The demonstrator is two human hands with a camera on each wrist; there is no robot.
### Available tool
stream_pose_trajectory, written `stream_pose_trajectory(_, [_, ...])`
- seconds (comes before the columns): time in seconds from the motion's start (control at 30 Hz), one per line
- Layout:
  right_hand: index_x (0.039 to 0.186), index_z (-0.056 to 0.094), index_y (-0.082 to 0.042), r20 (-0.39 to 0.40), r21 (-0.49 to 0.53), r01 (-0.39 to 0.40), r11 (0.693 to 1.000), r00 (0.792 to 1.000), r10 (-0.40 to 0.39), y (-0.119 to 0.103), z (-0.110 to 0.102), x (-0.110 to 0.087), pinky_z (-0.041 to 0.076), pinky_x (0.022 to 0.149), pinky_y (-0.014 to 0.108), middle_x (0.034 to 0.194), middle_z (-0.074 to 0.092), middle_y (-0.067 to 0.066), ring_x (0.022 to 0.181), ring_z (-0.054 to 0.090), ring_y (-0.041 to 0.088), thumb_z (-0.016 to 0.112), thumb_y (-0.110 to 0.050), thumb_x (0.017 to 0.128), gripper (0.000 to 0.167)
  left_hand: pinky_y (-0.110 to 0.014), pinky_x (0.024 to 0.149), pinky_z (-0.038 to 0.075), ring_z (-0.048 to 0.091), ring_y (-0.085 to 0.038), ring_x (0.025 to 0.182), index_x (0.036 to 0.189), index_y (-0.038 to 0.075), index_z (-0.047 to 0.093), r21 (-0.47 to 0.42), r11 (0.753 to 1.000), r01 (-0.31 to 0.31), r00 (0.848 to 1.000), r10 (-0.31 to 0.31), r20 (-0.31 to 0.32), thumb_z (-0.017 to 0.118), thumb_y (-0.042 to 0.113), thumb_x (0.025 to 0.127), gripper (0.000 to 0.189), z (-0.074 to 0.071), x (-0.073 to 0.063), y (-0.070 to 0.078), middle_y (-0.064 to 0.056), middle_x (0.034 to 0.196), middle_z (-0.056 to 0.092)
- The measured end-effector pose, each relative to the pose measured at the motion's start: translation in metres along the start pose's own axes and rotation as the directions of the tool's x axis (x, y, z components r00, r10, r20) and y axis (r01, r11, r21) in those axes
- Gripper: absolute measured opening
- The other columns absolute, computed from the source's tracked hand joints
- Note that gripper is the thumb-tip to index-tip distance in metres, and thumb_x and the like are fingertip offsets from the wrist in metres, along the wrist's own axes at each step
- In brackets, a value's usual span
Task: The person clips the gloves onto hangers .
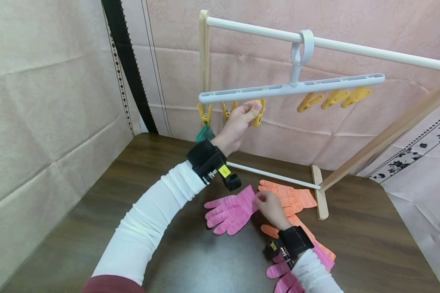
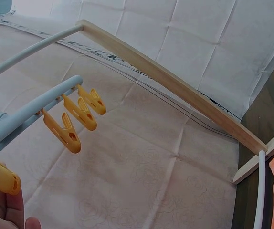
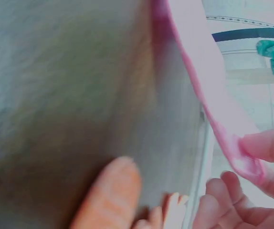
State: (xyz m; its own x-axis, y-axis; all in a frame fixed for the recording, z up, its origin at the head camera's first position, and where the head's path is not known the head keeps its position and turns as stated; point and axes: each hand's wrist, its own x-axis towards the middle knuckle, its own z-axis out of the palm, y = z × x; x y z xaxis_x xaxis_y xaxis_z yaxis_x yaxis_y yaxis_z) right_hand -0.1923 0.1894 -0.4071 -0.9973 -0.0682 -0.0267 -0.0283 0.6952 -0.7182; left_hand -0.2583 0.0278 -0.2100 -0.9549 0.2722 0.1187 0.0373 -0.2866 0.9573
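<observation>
My left fingers (image 1: pixel 247 107) pinch a yellow clip (image 1: pixel 260 114) under the light-blue hanger (image 1: pixel 242 94), over the tabletop (image 1: pixel 106 211) toward its back edge. My right fingers (image 1: pixel 262 197) pinch the cuff of a pink glove (image 1: pixel 230 211), about midway between the tabletop's side edges; orange glove (image 1: pixel 291 196) nearer the back edge.

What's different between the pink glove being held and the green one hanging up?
The pink glove is mottled pink; the green glove is blue-green. The right-hand grip pinches the pink glove by its edge, while a yellow clip holds the green glove below the hanger. From the head camera, the pink glove shows spread fingers; only part of the green glove shows. Both are gloves with separate fingers.
</observation>
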Motion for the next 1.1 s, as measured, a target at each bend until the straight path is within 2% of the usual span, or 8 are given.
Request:
stream_pose_trajectory(0.17, [0.089, 0.062, -0.002, -0.09, 0.053, 0.06, 0.997, 0.994, -0.056, -0.014, -0.006, -0.002, 0.033, 0.046, 0.023, 0.07, 0.053, 0.007, 0.056, 0.042, 0.014, 0.06, -0.012, 0.082, 0.012, -0.031, 0.099, 0.03, 0.046, -0.011, 0.105, 0.119, 0.004, 0.05, 0.009, 1.0, -0.012, 1.0, 0.012, -0.009, 0.043, 0.027, 0.091, 0.037, 0.0, -0.001, -0.001, -0.007, 0.117, 0.053])
stream_pose_trajectory(0.37, [0.088, 0.061, -0.006, -0.154, 0.118, 0.049, 0.992, 0.988, -0.031, -0.027, -0.011, -0.004, 0.034, 0.048, 0.021, 0.074, 0.053, 0.007, 0.059, 0.043, 0.013, 0.06, -0.019, 0.083, 0.014, -0.031, 0.098, 0.031, 0.046, -0.011, 0.104, 0.117, 0.003, 0.051, 0.023, 0.999, -0.034, 0.999, 0.034, -0.01, 0.044, 0.027, 0.091, 0.036, 0.0, -0.002, -0.002, -0.006, 0.113, 0.054])
stream_pose_trajectory(0.47, [0.089, 0.061, -0.007, -0.183, 0.165, 0.077, 0.983, 0.982, -0.046, -0.032, -0.015, -0.005, 0.034, 0.047, 0.021, 0.076, 0.054, 0.008, 0.059, 0.043, 0.014, 0.06, -0.022, 0.084, 0.016, -0.03, 0.097, 0.031, 0.046, -0.011, 0.103, 0.115, 0.002, 0.051, 0.029, 0.999, -0.039, 0.999, 0.039, -0.009, 0.044, 0.027, 0.091, 0.035, 0.0, -0.002, -0.002, -0.005, 0.109, 0.054])
stream_pose_trajectory(0.63, [0.089, 0.062, -0.006, -0.251, 0.201, 0.167, 0.965, 0.961, -0.114, -0.039, -0.021, -0.004, 0.034, 0.048, 0.019, 0.076, 0.056, 0.008, 0.063, 0.044, 0.012, 0.06, -0.021, 0.084, 0.016, -0.03, 0.095, 0.032, 0.046, -0.01, 0.1, 0.114, 0.002, 0.052, 0.026, 0.999, -0.047, 0.999, 0.047, -0.007, 0.044, 0.026, 0.091, 0.034, 0.0, -0.001, -0.003, -0.001, 0.102, 0.054])
stream_pose_trajectory(0.87, [0.096, 0.062, -0.001, -0.297, 0.255, 0.194, 0.947, 0.948, -0.114, -0.064, -0.032, -0.013, 0.032, 0.05, 0.018, 0.073, 0.051, 0.007, 0.06, 0.041, 0.009, 0.059, -0.014, 0.085, 0.018, -0.03, 0.095, 0.031, 0.045, -0.009, 0.096, 0.114, 0.001, 0.051, 0.021, 0.998, -0.064, 0.998, 0.064, 0.001, 0.044, 0.025, 0.091, 0.034, 0.0, -0.002, -0.004, 0.002, 0.096, 0.053])
stream_pose_trajectory(0.97, [0.095, 0.061, 0.002, -0.33, 0.255, 0.225, 0.94, 0.934, -0.134, -0.075, -0.036, -0.02, 0.031, 0.05, 0.018, 0.07, 0.049, 0.007, 0.058, 0.039, 0.007, 0.058, -0.01, 0.085, 0.017, -0.029, 0.093, 0.032, 0.045, -0.009, 0.094, 0.113, 0.0, 0.051, 0.025, 0.997, -0.069, 0.998, 0.069, 0.005, 0.044, 0.025, 0.091, 0.033, 0.001, -0.003, -0.004, 0.003, 0.092, 0.052])
stream_pose_trajectory(1.1, [0.094, 0.062, 0.002, -0.367, 0.277, 0.265, 0.924, 0.918, -0.153, -0.074, -0.037, -0.02, 0.03, 0.049, 0.019, 0.069, 0.048, 0.005, 0.056, 0.039, 0.007, 0.058, -0.01, 0.085, 0.016, -0.029, 0.091, 0.031, 0.044, -0.009, 0.092, 0.113, 0.0, 0.051, 0.031, 0.997, -0.075, 0.997, 0.075, 0.005, 0.044, 0.025, 0.091, 0.034, 0.001, -0.003, -0.004, 0.004, 0.09, 0.052])
